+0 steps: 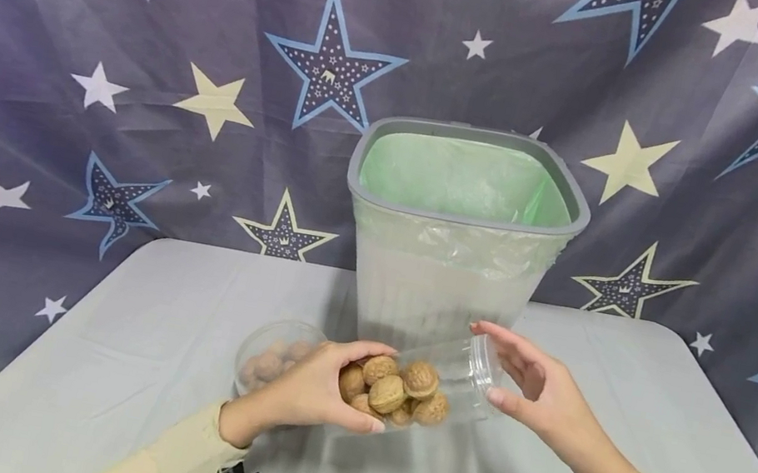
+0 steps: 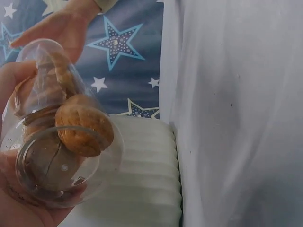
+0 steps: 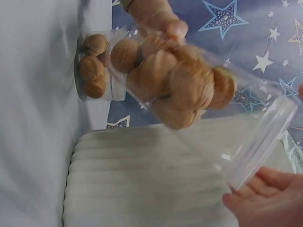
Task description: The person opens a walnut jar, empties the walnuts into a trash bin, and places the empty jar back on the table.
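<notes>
My left hand [image 1: 315, 382] grips a clear plastic jar [image 1: 458, 369] around its base end. The jar is tilted, its rimmed end pointing right and slightly up. Several walnuts [image 1: 390, 391] lie inside, towards the base. My right hand [image 1: 550, 389] is at the rimmed end, fingers spread and thumb by the rim; in the right wrist view its fingertips [image 3: 251, 187] are at the rim's edge. Whether a clear lid sits on that end I cannot tell. Behind my left hand stands a second clear jar [image 3: 116, 90] with walnuts in it, partly hidden in the head view.
A pale bin [image 1: 447, 282] with a grey rim and green liner stands just behind the jar, near the far table edge. The table has a light grey cloth [image 1: 173, 369]. A star-patterned curtain [image 1: 160, 139] hangs behind.
</notes>
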The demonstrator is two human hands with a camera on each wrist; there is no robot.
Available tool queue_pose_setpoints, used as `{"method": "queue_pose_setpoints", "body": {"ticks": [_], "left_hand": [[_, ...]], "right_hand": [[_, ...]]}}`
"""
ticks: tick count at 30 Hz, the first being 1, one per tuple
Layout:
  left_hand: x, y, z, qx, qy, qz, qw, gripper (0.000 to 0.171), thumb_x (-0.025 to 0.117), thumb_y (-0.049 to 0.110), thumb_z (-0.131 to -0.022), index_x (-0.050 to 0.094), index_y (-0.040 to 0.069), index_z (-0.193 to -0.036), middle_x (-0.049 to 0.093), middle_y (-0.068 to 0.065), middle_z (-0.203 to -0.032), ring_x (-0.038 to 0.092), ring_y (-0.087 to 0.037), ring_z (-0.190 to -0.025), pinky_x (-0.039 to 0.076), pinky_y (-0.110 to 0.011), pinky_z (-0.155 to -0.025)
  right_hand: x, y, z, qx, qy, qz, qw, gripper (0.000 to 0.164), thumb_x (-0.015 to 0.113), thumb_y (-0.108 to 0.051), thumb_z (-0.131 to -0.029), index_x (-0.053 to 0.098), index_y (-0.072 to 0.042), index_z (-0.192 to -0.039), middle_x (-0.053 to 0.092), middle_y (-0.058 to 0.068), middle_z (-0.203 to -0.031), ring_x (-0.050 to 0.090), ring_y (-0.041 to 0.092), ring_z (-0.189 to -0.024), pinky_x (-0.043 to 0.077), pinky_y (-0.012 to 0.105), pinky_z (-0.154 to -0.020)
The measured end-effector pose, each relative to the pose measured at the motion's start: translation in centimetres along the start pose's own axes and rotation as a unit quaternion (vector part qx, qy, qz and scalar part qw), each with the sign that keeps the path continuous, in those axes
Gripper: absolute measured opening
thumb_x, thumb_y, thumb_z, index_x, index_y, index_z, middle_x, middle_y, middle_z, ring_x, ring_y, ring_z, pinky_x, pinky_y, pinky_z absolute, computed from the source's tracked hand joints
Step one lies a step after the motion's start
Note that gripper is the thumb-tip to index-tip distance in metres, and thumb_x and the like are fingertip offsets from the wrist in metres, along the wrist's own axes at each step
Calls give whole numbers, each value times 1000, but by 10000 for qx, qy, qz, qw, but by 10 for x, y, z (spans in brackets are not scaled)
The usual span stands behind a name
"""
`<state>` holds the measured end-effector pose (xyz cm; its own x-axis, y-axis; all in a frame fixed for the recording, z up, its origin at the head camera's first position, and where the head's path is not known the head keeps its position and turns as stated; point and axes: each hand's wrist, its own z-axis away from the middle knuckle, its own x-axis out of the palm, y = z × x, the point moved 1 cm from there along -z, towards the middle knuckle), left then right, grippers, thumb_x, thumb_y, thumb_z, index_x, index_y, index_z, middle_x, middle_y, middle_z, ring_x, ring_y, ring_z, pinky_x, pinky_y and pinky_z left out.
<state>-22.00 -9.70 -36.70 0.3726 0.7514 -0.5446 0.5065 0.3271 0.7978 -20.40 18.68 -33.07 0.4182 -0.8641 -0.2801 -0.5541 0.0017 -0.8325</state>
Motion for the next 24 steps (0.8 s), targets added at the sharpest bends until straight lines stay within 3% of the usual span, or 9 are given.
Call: {"method": "queue_pose_setpoints", "body": {"ticks": [5,7,13,18,24], "left_hand": [[-1,0,1,157,309,-458,9983,74,87,31,-63,57,15,-129,67,3,-109,63,-9,-91,52,-25,-79],[-1,0,2,224,485,-731,9959,75,87,32,-62,57,15,-129,66,3,-111,63,-8,-92,51,-26,-80],[-1,-2,3,512,887,-1659,9808,81,87,38,-59,56,14,-129,64,-1,-116,61,-12,-98,50,-32,-84],[0,-5,4,813,902,-2209,9677,83,86,41,-60,55,11,-131,61,-2,-122,58,-15,-106,49,-35,-89],[1,-7,4,994,942,-2381,9615,85,86,43,-60,54,11,-131,60,-1,-124,57,-15,-110,48,-35,-91]], "right_hand": [[3,-8,0,666,439,371,9961,51,58,3,-88,39,14,-134,45,26,-137,47,0,-121,37,14,-98],[3,-9,0,935,522,607,9924,52,60,0,-88,40,13,-134,44,30,-136,50,7,-121,40,13,-95],[3,-9,1,1540,559,1161,9796,54,65,-10,-88,43,11,-133,48,28,-134,50,40,-120,47,22,-91],[2,-11,2,1946,607,1327,9700,54,66,-16,-88,47,11,-131,52,27,-131,54,39,-116,49,34,-91],[3,-9,3,2093,647,1374,9660,54,68,-18,-87,49,11,-129,54,27,-128,59,36,-111,51,31,-86]]}}
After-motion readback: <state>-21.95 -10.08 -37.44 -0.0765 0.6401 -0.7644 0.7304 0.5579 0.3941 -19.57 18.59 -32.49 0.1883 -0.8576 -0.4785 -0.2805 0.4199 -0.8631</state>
